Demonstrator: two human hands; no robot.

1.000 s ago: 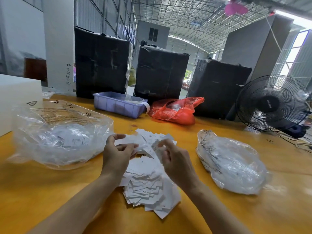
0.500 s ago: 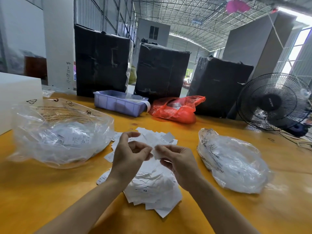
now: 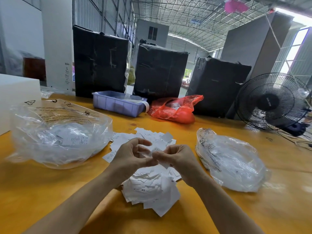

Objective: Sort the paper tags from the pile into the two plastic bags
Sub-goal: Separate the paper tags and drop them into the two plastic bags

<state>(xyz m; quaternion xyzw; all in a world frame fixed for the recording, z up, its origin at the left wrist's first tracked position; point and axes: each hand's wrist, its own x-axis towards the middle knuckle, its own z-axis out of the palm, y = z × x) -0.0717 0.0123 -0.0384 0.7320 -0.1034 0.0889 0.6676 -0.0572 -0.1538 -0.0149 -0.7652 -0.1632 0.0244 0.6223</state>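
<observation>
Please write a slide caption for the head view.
Both hands hold tags above the pile, between two clear bags.

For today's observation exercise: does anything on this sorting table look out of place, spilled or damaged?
Nothing stands out. The paper tags lie in a loose pile between the two clear plastic bags, and both hands hold tags above it. No tags have fallen off the table.

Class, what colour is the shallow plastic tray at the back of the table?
Pale purple tray, seen from the head view.

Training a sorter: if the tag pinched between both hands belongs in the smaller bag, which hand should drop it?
Probably the right hand: it already pinches the tag and is beside the smaller bag.
</observation>
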